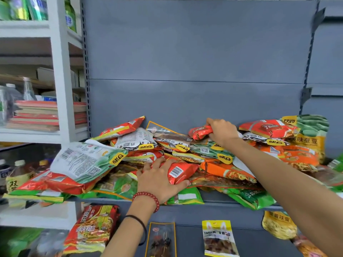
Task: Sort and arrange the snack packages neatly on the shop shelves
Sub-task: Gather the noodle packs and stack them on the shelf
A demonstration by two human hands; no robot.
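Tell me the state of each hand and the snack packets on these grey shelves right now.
Left hand: grips the red barcode-printed foil packet at the pile's front.
Right hand: pinches the small red foil packet at the back.
Mixed plastic snack pile: jumbled, unsorted.
Yellow flat packet: lying flat on the grey lower shelf.

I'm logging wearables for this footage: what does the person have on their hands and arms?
No gloves or sleeves show on the left hand, the right hand or either forearm. The left wrist wears a bracelet of round dark-red beads; a thin black band circles that forearm nearer the elbow.
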